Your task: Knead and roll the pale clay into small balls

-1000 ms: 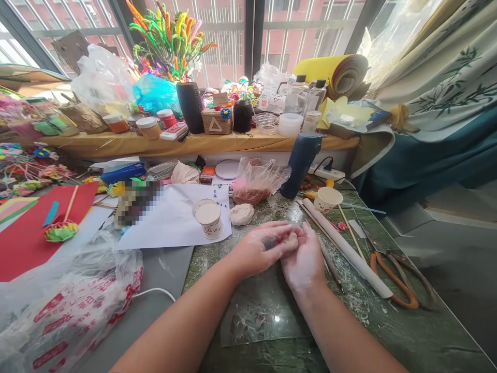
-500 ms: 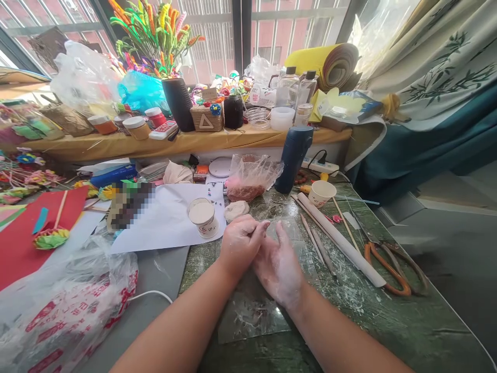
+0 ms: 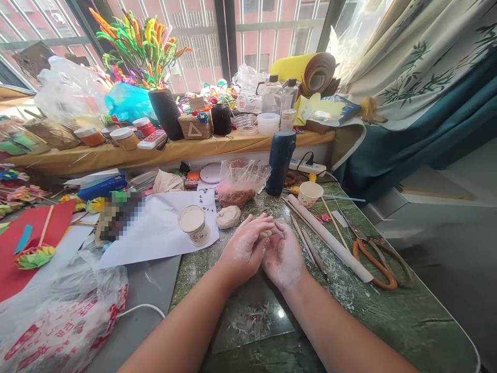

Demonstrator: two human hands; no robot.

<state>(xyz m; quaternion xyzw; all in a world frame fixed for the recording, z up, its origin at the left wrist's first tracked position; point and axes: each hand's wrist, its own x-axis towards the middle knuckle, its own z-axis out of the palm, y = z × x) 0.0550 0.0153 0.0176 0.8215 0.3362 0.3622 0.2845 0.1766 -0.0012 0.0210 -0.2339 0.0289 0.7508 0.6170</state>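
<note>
My left hand (image 3: 245, 251) and my right hand (image 3: 285, 259) are pressed together over the table, both dusted with white powder. A small piece of pale dough (image 3: 265, 234) shows between them, mostly hidden by the left fingers. My left fingers bend over it, while my right hand is cupped beneath with its palm turned up. Just beyond the left hand sits a larger lump of pale dough (image 3: 228, 217). To its left stands a paper cup (image 3: 199, 235) filled with whitish powder. Below my hands lies a clear flat sheet (image 3: 252, 324) with white smears.
Right of my hands lie thin sticks (image 3: 308, 246), a pale rolling pin (image 3: 336, 241) and orange-handled scissors (image 3: 375, 264). Behind are another paper cup (image 3: 310, 194), a dark blue flask (image 3: 280, 163) and a bag of reddish material (image 3: 238, 191). A plastic bag (image 3: 73, 311) lies left.
My left hand has opened from a tighter curl, its fingers now stretching over the right palm. The pale piece between the hands has come into sight. The view has shifted slightly right.
</note>
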